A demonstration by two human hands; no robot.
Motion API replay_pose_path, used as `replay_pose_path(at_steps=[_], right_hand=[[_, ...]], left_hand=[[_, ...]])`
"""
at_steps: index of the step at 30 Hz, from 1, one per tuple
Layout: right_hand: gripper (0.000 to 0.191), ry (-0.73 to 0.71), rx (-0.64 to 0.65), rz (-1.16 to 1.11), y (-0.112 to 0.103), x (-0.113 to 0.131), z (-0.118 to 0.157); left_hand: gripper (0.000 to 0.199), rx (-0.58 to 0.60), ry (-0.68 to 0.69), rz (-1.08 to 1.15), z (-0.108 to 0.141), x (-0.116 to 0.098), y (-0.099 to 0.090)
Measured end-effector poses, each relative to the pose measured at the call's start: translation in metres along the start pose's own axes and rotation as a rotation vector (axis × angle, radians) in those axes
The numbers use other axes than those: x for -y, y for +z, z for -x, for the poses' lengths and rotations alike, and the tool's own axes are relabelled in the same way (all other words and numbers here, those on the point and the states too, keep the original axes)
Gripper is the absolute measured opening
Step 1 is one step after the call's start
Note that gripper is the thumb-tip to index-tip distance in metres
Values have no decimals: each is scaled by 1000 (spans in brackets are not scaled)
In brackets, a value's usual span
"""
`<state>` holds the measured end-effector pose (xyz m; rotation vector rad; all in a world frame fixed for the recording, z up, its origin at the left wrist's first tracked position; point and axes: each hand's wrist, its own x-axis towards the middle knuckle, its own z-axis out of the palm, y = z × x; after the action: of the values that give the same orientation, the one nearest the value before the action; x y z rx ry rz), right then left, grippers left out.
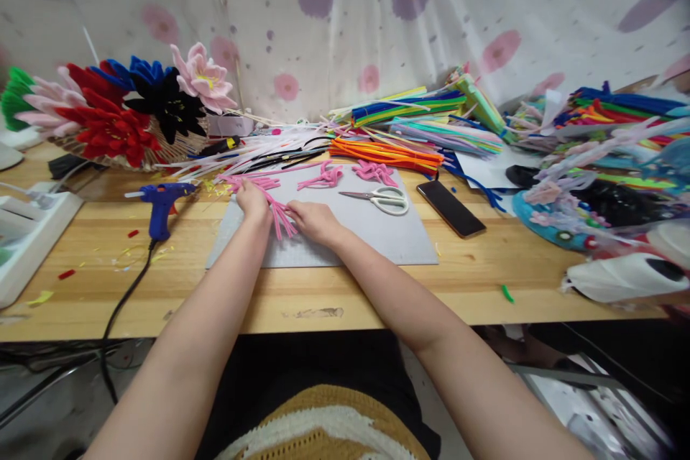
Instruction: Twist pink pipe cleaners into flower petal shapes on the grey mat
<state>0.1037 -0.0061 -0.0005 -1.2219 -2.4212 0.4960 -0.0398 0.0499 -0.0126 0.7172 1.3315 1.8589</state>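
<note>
A bunch of pink pipe cleaners [281,219] is wrapped in my left hand [253,201], its ends fanning out toward me over the grey mat [377,248]. My right hand [315,221] has its fingers closed at the right side of that bunch, pinching at the pipe cleaner ends; the fingertips are small in view. Two twisted pink pipe cleaner pieces lie on the far part of the mat, one in the middle [322,177] and one farther right [376,172]. Scissors [385,199] with pale handles rest to the right of my hands.
A blue glue gun [162,205] with a trailing cord stands left of the mat. A phone [451,208] lies at its right edge. Orange pipe cleaners [385,154] and other coloured bundles are heaped behind. Fuzzy flowers [116,129] fill the back left; a white roll [625,277] sits at right.
</note>
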Motion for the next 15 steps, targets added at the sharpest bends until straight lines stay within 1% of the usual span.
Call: replay_pose_path(at_steps=[1, 3, 5, 6, 8, 9, 10, 12, 14, 15], right_hand=[[30, 4, 7, 9, 1, 2, 0], [33, 26, 9, -8, 4, 4, -2], [33, 55, 1, -83, 8, 4, -5], [32, 72, -4, -154, 9, 4, -6], [28, 105, -8, -362, 11, 2, -9], [27, 117, 5, -487, 11, 1, -10], [27, 126, 29, -612, 10, 0, -11], [25, 142, 89, -823, 8, -1, -10], [22, 157, 130, -952, 6, -1, -8], [21, 161, 143, -988, 5, -1, -7]], left_hand=[[35, 9, 14, 4, -2, 1, 1], [36, -55, 31, -2, -3, 2, 5], [35, -107, 37, -8, -3, 1, 8], [34, -154, 27, -4, -2, 0, 11], [33, -253, -20, 25, 2, -2, 15], [33, -274, -53, 48, 4, -4, 16], [34, -262, -87, 74, 7, -6, 17], [38, -149, -150, 126, 13, -9, 18], [41, -22, -192, 164, 17, -13, 17], [42, 18, -204, 176, 19, -15, 16]])
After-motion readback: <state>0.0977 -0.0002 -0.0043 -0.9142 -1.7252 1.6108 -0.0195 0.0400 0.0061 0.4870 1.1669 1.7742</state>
